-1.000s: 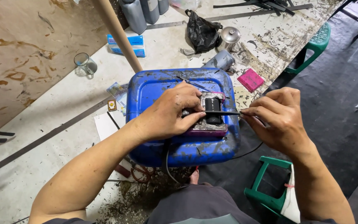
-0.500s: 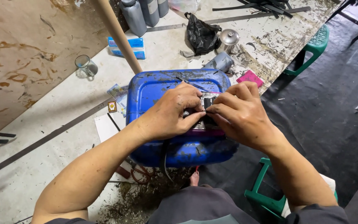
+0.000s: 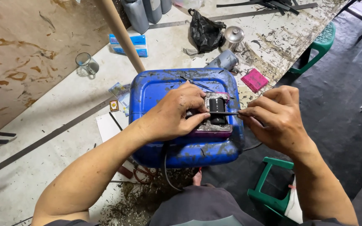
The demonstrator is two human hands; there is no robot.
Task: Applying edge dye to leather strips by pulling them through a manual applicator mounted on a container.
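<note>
While the left hand (image 3: 170,115) presses down on a small black part (image 3: 217,112) in the middle of the frame, its fingers are curled tight on that part's left side. The part sits on a flat grey block (image 3: 214,127) on top of a big blue plastic can (image 3: 156,86) — dirty, lying on its side. The right hand (image 3: 275,119), mid-right, pinches a thin dark strip (image 3: 225,113) w/ thumb & fingers; the strip lies across the black part. A black wire (image 3: 165,167) hangs down at the can's front. On the floor, upper left, there's a glass mug (image 3: 86,64) & a blue box (image 3: 130,44). A pink pad (image 3: 254,80) is upper right, near a green stool (image 3: 321,44). Another green stool (image 3: 269,186) is at lower right.
</note>
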